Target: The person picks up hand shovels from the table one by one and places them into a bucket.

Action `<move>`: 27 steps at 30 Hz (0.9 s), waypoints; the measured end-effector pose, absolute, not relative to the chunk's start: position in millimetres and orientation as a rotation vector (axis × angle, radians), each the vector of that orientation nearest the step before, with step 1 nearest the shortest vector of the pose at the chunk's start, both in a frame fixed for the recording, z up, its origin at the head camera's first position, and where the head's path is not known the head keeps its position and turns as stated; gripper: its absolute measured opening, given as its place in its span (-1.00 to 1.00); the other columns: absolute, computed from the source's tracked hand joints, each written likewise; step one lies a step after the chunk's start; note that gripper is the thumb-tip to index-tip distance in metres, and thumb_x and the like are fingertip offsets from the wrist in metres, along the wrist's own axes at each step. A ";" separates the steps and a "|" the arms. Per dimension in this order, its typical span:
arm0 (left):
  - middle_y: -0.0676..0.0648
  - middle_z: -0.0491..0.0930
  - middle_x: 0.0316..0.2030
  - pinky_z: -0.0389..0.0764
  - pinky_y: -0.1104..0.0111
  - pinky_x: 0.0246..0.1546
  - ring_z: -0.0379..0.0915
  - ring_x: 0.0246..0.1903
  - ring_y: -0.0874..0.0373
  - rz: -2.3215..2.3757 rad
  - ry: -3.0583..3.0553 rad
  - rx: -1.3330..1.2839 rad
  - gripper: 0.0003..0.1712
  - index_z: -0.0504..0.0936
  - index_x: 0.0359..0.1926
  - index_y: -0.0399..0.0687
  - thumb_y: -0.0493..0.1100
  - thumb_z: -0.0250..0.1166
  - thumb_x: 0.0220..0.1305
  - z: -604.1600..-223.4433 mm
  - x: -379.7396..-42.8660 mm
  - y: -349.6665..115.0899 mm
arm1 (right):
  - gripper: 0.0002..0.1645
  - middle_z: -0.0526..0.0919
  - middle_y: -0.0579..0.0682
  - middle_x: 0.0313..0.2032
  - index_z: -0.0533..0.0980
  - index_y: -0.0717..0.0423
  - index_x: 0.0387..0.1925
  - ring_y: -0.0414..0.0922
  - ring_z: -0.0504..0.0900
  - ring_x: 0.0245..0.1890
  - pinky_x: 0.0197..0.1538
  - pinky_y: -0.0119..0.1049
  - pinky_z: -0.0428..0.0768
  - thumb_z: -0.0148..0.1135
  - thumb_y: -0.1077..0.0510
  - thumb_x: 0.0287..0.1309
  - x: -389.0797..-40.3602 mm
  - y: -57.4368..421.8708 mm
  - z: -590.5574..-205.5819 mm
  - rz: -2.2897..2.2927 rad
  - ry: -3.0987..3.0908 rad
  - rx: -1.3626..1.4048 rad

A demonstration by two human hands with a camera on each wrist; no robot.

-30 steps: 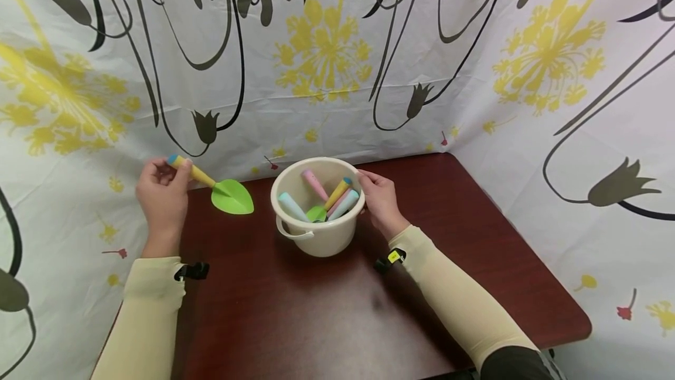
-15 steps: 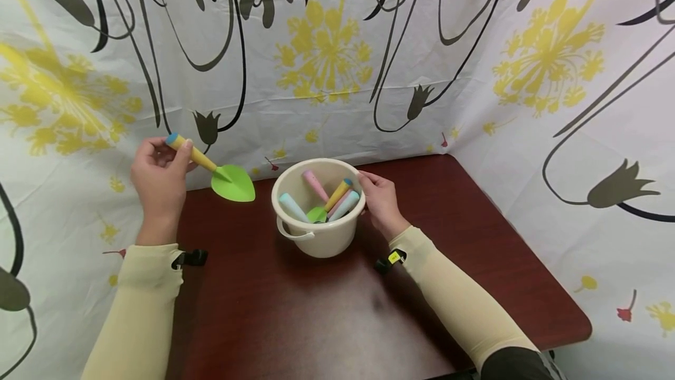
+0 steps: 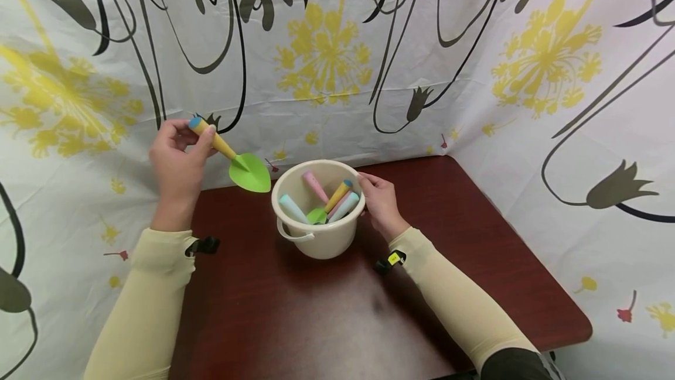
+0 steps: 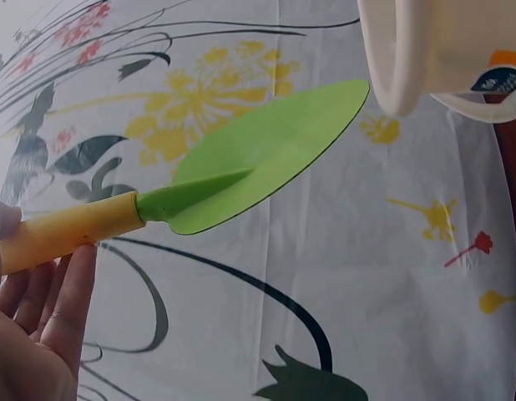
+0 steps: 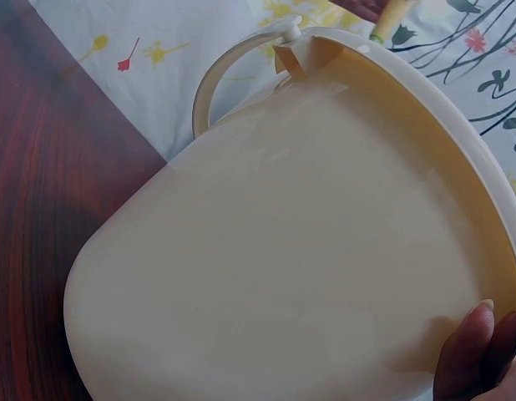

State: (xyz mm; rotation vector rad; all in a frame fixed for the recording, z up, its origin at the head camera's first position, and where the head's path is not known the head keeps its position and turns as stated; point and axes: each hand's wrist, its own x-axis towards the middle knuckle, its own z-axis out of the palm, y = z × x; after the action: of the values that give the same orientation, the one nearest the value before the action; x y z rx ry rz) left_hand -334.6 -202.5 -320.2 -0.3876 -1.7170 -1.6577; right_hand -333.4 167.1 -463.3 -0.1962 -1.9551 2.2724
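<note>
My left hand (image 3: 178, 154) grips a small toy trowel by its yellow handle (image 4: 70, 230), raised above the table's back left part. The trowel's green blade (image 3: 250, 173) points down and right, its tip close to the left rim of a cream bucket (image 3: 327, 242). My right hand (image 3: 381, 201) pinches the bucket's right rim, thumb outside on the wall in the right wrist view. Inside the bucket lie a pink handle (image 3: 314, 187), a yellow handle with a green blade (image 3: 317, 215), and light blue handles (image 3: 293, 208). Their lower ends are mostly hidden by the bucket wall.
The bucket stands on a dark red-brown table (image 3: 316, 321), its carrying handle (image 3: 295, 236) hanging at the front left. A white patterned curtain (image 3: 327, 128) rises right behind the table and along both sides.
My left hand has risen with the trowel, then moved right, bringing the blade close to the bucket. My right hand and the bucket have stayed in place.
</note>
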 end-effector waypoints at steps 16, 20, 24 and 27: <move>0.07 0.68 -0.21 0.75 0.52 -0.22 0.66 -0.28 0.22 -1.515 -1.875 -0.446 -0.69 0.68 -0.03 -0.33 -0.23 0.58 0.39 -318.4 -344.0 -161.5 | -0.60 0.83 0.20 -0.01 0.74 0.05 0.27 -0.21 0.61 -0.66 -0.60 -0.31 0.58 0.31 -0.04 0.61 -331.3 166.0 -462.5 2.256 -1.975 -0.210; 0.00 0.67 -0.18 0.68 0.57 -0.22 0.64 -0.24 0.25 -1.453 -1.938 -0.460 -0.68 0.67 0.01 -0.42 -0.28 0.55 0.41 -319.6 -341.9 -149.1 | -0.59 0.83 0.20 -0.03 0.73 0.06 0.27 -0.21 0.60 -0.67 -0.62 -0.34 0.57 0.32 -0.04 0.61 -332.0 166.7 -463.2 2.256 -1.967 -0.206; -0.13 0.71 -0.14 0.67 0.59 -0.22 0.64 -0.21 0.27 -1.429 -1.989 -0.485 -0.66 0.69 0.05 -0.36 -0.24 0.56 0.42 -329.9 -351.3 -143.1 | -0.59 0.83 0.20 -0.03 0.73 0.06 0.27 -0.22 0.59 -0.68 -0.63 -0.36 0.56 0.32 -0.05 0.60 -332.5 167.2 -463.5 2.258 -1.960 -0.205; -0.14 0.74 -0.15 0.68 0.59 -0.22 0.66 -0.19 0.28 -1.424 -2.020 -0.506 -0.65 0.70 0.04 -0.27 -0.16 0.59 0.40 -338.5 -359.6 -140.5 | -0.58 0.83 0.19 -0.03 0.73 0.06 0.27 -0.22 0.60 -0.67 -0.63 -0.37 0.56 0.32 -0.05 0.61 -332.7 167.5 -463.7 2.256 -1.958 -0.205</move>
State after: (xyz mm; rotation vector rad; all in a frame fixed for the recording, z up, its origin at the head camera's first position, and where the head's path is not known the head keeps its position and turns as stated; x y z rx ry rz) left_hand -359.6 -140.5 -338.5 -0.5064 -2.0199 -1.4235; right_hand -332.7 167.5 -463.7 -0.2050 -1.9579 2.2560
